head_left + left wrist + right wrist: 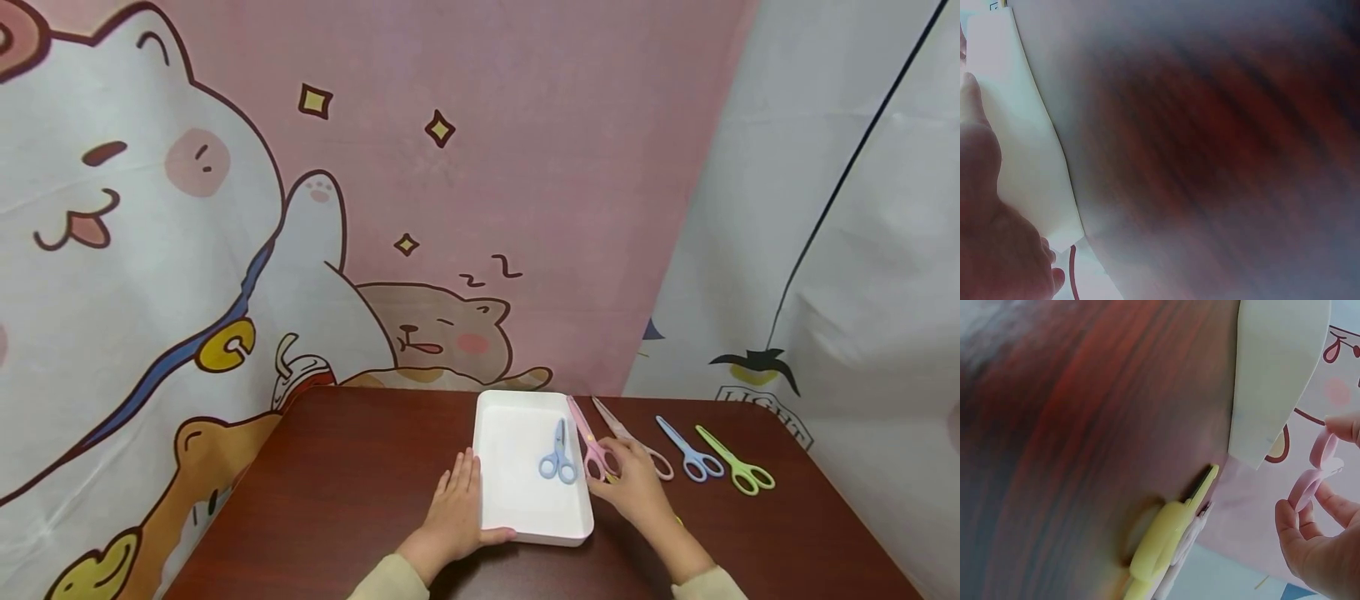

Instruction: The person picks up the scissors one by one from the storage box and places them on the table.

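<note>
A white tray stands mid-table with small blue scissors lying inside it. My left hand rests along the tray's left side, fingers straight, thumb reaching over the near-left corner. In the left wrist view, that hand lies against the white tray. With my right hand I hold pink scissors by their handle loops, blades pointing away, beside the tray's right rim. The right wrist view shows fingers and thumb pinching the pink loops.
Right of the tray lie pale pink scissors, partly behind my right hand, then blue scissors and green scissors. Yellow scissors, mostly hidden under my right arm in the head view, lie on the brown table. A printed cloth hangs behind.
</note>
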Demonstrator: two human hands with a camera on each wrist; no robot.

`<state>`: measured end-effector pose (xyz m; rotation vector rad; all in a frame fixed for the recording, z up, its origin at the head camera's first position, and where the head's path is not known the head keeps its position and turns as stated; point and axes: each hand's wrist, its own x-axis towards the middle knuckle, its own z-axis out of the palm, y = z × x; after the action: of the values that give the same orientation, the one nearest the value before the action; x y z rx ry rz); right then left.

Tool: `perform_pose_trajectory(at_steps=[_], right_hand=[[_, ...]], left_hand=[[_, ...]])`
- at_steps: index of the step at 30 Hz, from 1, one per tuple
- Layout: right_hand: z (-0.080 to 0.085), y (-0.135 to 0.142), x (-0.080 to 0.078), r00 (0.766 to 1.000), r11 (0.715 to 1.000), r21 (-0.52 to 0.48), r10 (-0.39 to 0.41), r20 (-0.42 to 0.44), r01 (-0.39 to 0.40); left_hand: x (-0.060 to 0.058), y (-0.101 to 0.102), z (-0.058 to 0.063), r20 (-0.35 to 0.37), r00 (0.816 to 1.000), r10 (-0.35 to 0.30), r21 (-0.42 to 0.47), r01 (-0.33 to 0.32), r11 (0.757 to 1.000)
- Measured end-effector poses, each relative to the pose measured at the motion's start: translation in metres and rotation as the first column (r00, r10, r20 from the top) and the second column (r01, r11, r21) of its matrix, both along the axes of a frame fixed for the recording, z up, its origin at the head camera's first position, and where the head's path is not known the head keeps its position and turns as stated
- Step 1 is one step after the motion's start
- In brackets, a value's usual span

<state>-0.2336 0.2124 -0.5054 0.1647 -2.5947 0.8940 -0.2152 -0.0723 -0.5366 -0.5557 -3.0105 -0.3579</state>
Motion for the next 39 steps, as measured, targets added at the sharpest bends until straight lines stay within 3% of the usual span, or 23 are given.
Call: perform_pose_trajectory(at_steps=[7, 14, 21, 31, 39], right_hand=[[-0.002, 0.013, 0.005, 1.000, 1.000, 0.000, -0.002, -0.013, 0.002], [0.001, 0.020, 0.007, 0.999, 0.999, 0.005, -0.040, 0.032, 0.040], [-0.002, 0.028, 0.007, 0.999, 0.999, 0.014, -0.043, -0.011, 0.043], [-0.011, 0.048, 0.011, 0.998, 0.998, 0.030, -0.054, -0.014, 0.054], [-0.010, 0.062, 0.013, 0.998, 0.997, 0.056, -0.053, -0.017, 0.054]], left_hand=[[0.001, 0.000, 0.001, 0.009, 1.000, 0.008, -0.012, -0.008, 1.000], [0.000, 0.001, 0.001, 0.017, 1.000, 0.004, 0.010, -0.004, 1.000], [0.000, 0.000, -0.001, 0.027, 1.000, 0.010, 0.007, -0.010, 1.000], [0.002, 0.001, 0.006, 0.049, 0.999, 0.007, -0.006, -0.007, 1.000], [0.001, 0.000, 0.004, 0.040, 0.999, 0.013, 0.001, -0.013, 1.000]])
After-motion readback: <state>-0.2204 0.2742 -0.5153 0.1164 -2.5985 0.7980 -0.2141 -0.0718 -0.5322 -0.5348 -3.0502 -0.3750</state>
